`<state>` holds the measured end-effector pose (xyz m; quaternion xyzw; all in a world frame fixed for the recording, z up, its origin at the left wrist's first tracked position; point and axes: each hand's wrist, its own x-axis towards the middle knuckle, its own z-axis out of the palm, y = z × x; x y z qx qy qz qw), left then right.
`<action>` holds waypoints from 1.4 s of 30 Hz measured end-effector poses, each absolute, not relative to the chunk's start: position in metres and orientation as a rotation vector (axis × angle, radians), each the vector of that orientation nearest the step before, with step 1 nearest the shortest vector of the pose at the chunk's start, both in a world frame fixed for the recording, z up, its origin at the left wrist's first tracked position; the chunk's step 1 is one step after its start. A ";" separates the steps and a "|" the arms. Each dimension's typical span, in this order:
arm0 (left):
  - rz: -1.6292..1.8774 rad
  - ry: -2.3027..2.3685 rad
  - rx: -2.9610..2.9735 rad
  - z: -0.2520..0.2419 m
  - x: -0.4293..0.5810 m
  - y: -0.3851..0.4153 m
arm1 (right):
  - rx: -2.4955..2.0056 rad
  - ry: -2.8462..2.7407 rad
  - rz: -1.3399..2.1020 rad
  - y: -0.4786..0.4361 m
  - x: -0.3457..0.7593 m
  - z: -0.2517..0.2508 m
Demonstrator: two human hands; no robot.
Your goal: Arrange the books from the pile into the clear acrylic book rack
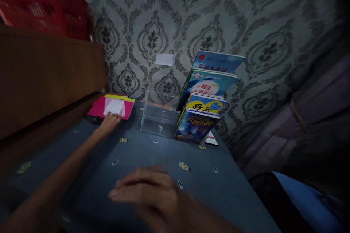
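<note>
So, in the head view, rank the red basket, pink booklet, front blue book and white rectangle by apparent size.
1. Red basket
2. Pink booklet and front blue book: too alike to rank
3. White rectangle

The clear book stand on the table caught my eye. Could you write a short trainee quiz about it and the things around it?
1. Which hand is at the pink booklet, the left or the right?
2. True or false: in the picture, the books stand at the left end of the clear stand.
3. Fill the gap: on the brown wooden unit sits a red ____.

Key:
1. The left hand; the right hand is over the table, with nothing visible in it.
2. False: the books are at the right end of the clear stand.
3. Basket.
</note>
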<state>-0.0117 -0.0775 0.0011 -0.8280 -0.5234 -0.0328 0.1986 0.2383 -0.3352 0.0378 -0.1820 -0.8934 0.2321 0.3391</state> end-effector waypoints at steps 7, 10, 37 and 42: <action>0.070 -1.430 -2.345 -0.040 -0.012 -0.155 | -0.871 -2.237 0.727 -0.295 0.268 -0.007; 0.088 -1.442 -2.357 -0.045 -0.015 -0.184 | -0.943 -2.179 0.794 -0.292 0.275 -0.037; -1.712 -1.584 -3.061 0.073 0.067 -0.266 | -1.044 -1.322 0.943 -0.245 0.312 -0.046; -2.795 -1.772 -2.749 0.077 0.073 -0.243 | -0.882 -1.136 1.155 -0.246 0.307 -0.013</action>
